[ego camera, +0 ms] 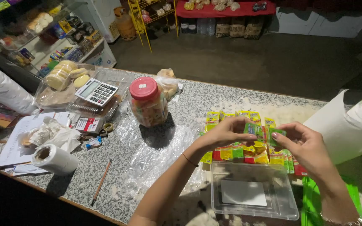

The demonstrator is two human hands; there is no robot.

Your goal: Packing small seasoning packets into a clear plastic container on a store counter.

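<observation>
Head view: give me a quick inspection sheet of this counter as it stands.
Surface: speckled stone counter, partly under clear plastic sheet.
Job's things: small green sachet pinched between both hands; strip of yellow-red sachets beneath; clear plastic tray near.
Clutter: red-lidded jar, calculator, pencil, paper roll.
Grippers: left hand and right hand both gripping the sachet.
Cables: nothing seen.
Surroundings: yellow wire rack, dim floor.
</observation>
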